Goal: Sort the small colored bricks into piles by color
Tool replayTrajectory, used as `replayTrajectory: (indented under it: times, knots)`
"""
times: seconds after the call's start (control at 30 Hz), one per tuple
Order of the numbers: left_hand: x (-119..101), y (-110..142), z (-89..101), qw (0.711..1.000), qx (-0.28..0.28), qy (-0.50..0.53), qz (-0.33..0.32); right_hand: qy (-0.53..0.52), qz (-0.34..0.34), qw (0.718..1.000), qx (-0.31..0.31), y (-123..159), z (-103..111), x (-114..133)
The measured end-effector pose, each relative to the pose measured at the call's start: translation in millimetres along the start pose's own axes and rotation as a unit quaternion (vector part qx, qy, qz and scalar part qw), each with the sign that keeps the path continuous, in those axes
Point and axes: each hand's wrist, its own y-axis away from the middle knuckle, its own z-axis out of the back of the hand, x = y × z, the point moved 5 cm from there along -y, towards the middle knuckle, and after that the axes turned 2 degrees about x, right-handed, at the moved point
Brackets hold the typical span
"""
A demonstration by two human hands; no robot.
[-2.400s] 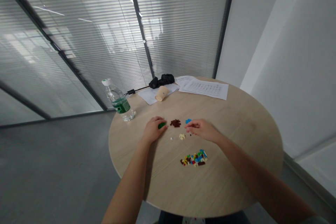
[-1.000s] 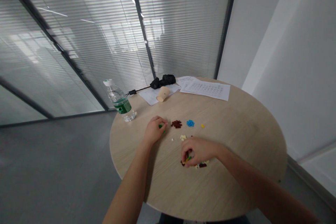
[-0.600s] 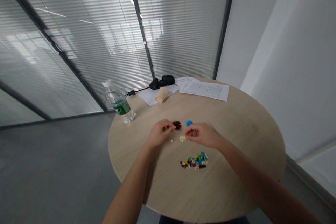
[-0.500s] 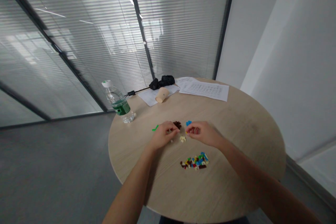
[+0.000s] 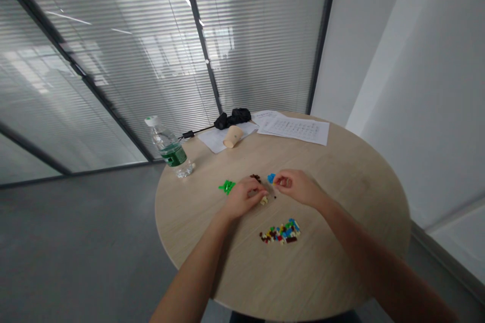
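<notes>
My left hand [image 5: 244, 198] is over the middle of the table, its thumb and fingertips drawn together beside a small cream pile of toy bricks [image 5: 264, 201]. Whatever it may pinch is too small to make out. Just to its left lie green toy bricks [image 5: 228, 186]; behind its fingers, dark brown bricks [image 5: 256, 177] are partly covered. My right hand [image 5: 297, 186] is closed in a pinch close to the blue bricks [image 5: 271, 177], and its fingertips hide what they hold. A tiny dark piece [image 5: 275, 197] rests between the hands. Nearer me spreads a mixed-colour pile of bricks [image 5: 282, 232].
A water bottle [image 5: 172, 149] stands at the table's left edge. Along the back are a paper cup [image 5: 232, 137] on its side, printed sheets [image 5: 299, 130] and a black bundle with a cable [image 5: 238, 117]. The round table [image 5: 341, 202] adjoins a glass partition.
My left hand has moved right, uncovering more of the green bricks and reaching over the cream pile. My right hand has shifted slightly right and away from me. A tiny dark piece now shows between them.
</notes>
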Motion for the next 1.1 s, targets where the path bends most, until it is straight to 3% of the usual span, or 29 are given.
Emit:
replayTrajectory:
  times: [0.1, 0.3, 0.57, 0.93, 1.1]
  knots:
    - [-0.2, 0.2, 3.0, 1.0, -0.003, -0.02, 0.001, 0.074, -0.063, 0.995, -0.033, -1.0, 19.4, -25.3]
    - [-5.8, 1.4, 2.0, 0.998, 0.02, -0.034, -0.05, 0.123, -0.142, 0.982, 0.004, 1.5, 30.1, -52.9]
    - [-23.6, 3.4, -9.4, 0.987, 0.099, -0.032, -0.12, 0.124, -0.149, 0.98, 0.045, 1.2, 19.9, -51.9]
    - [-24.3, 9.4, -15.8, 0.978, 0.186, -0.004, -0.097, 0.139, -0.137, 0.981, 0.004, -2.2, 22.9, -47.1]
    - [-28.6, 10.3, -17.2, 0.975, 0.197, -0.011, -0.107, 0.134, -0.126, 0.983, -0.006, -2.5, 21.8, -44.4]
